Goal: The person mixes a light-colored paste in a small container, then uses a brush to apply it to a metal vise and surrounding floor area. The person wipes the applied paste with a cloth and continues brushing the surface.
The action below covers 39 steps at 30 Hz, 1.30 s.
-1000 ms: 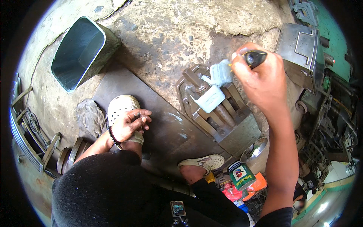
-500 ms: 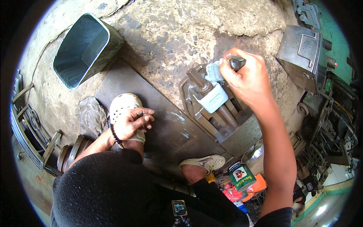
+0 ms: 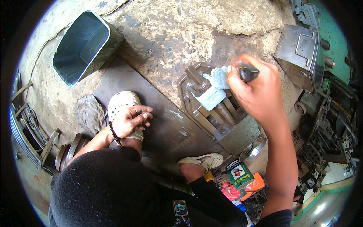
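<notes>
My right hand (image 3: 257, 89) is closed on the dark handle of a paintbrush (image 3: 247, 72). Its bristles, thick with light blue paint, touch a metal vise (image 3: 226, 113) that lies on the floor. Wet-looking light blue paint coats the vise's raised jaw block (image 3: 212, 99). The screw, rails and outer frame are bare brown metal. My left hand (image 3: 132, 119) hangs loosely over my shoe (image 3: 123, 99), fingers slightly bent and apart, with nothing visible in them. A dark beaded bracelet is on that wrist.
A dark green bin (image 3: 107, 47) lies tipped at the upper left. Beside my right foot stand a green paint can (image 3: 240, 174) and a shiny metal bowl (image 3: 254, 149). A metal box with a handle (image 3: 297, 47) is at the right. A flat metal sheet (image 3: 159, 125) lies under my feet.
My right hand has moved a little right and down with the paintbrush, and the bristles have shifted along the jaw block. My left hand stays in place.
</notes>
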{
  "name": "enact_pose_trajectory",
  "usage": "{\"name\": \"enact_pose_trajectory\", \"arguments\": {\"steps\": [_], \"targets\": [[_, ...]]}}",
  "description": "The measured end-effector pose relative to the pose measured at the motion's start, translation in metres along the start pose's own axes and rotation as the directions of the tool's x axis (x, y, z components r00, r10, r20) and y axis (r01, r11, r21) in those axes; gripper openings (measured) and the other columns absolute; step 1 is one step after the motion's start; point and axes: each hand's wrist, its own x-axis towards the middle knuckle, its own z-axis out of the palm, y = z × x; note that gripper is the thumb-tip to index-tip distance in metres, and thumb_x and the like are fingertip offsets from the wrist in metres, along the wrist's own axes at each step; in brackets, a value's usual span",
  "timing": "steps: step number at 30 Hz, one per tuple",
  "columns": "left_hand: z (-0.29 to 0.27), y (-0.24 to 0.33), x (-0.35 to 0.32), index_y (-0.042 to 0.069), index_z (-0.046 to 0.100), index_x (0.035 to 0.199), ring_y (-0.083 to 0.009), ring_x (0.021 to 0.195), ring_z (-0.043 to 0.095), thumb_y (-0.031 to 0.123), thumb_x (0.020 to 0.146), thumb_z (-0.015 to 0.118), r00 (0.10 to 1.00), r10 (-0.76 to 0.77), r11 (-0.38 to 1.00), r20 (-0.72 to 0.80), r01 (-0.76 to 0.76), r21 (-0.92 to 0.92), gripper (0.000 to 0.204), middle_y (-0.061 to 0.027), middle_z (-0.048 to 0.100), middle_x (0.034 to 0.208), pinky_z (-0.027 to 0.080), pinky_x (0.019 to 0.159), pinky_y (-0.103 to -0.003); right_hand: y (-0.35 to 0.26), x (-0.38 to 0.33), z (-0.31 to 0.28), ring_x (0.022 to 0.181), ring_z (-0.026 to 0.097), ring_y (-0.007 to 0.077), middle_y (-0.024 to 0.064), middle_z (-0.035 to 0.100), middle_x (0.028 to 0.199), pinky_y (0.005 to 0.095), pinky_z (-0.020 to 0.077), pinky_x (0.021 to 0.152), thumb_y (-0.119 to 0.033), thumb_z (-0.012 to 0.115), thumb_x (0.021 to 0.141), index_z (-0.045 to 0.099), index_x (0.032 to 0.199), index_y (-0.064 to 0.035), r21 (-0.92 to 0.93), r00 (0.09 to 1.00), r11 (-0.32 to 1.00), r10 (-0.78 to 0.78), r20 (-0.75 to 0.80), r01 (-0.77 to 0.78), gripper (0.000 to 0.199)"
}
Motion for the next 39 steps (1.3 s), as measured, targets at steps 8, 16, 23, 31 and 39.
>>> {"name": "enact_pose_trajectory", "arguments": {"steps": [8, 16, 23, 31, 39], "targets": [[-0.002, -0.001, 0.0, 0.0, 0.056, 0.137, -0.0112, 0.092, 0.066, 0.021, 0.107, 0.055, 1.0, -0.016, 1.0, 0.011, 0.016, -0.012, 0.037, -0.006, 0.067, 0.115, 0.056, 0.078, -0.026, -0.014, -0.057, -0.048, 0.067, 0.049, 0.0029, -0.0027, 0.061, 0.078, 0.0196, 0.0388, 0.059, -0.009, 0.069, 0.096, 0.068, 0.096, 0.0005, 0.186, 0.824, 0.897, 0.442, -0.354, -0.402, 0.009], [-0.002, 0.002, 0.0, 0.001, 0.056, 0.138, -0.0113, 0.093, 0.066, 0.022, 0.107, 0.055, 0.999, -0.029, 0.999, 0.026, 0.028, 0.021, 0.038, -0.0052, 0.067, 0.114, 0.056, 0.081, -0.027, -0.049, -0.124, -0.004, 0.09, 0.061, 0.0127, 0.0056, 0.067, 0.098, 0.0279, 0.049, 0.081, -0.004, 0.071, 0.09, 0.068, 0.101, -0.0003, 0.444, 0.755, 0.71, 0.647, -0.106, -0.546, 0.013], [-0.004, 0.003, -0.001, 0.002, 0.055, 0.139, -0.0104, 0.093, 0.065, 0.024, 0.108, 0.053, 0.998, -0.033, 0.999, 0.053, 0.035, -0.024, 0.038, -0.0044, 0.065, 0.114, 0.056, 0.08, -0.026, -0.087, -0.142, 0.06, 0.1, 0.069, 0.0213, 0.016, 0.072, 0.113, 0.0342, 0.0536, 0.089, -0.004, 0.072, 0.089, 0.066, 0.119, 0.0032, 0.696, 0.697, 0.51, 0.717, -0.019, -0.505, 0.032], [-0.005, 0.003, 0.0, 0.002, 0.054, 0.14, -0.0102, 0.093, 0.065, 0.024, 0.108, 0.053, 0.997, -0.027, 0.999, 0.073, 0.028, -0.025, 0.038, -0.0043, 0.065, 0.114, 0.056, 0.08, -0.026, -0.084, -0.139, 0.055, 0.086, 0.072, 0.0242, 0.0144, 0.071, 0.099, 0.0371, 0.0568, 0.076, 0.0, 0.079, 0.083, 0.064, 0.108, -0.0013, 0.488, 0.864, 0.755, 0.503, -0.003, -0.437, 0.029], [-0.007, 0.002, 0.001, 0.002, 0.054, 0.14, -0.0101, 0.092, 0.066, 0.024, 0.108, 0.052, 0.997, -0.016, 1.0, 0.074, 0.016, -0.004, 0.039, -0.005, 0.066, 0.113, 0.056, 0.08, -0.025, -0.077, -0.107, 0.089, 0.073, 0.07, 0.0293, 0.0166, 0.07, 0.088, 0.0368, 0.0552, 0.067, 0.0, 0.083, 0.078, 0.062, 0.094, 0.0004, 0.236, 0.994, 0.967, 0.105, -0.024, -0.096, 0.027]]}}
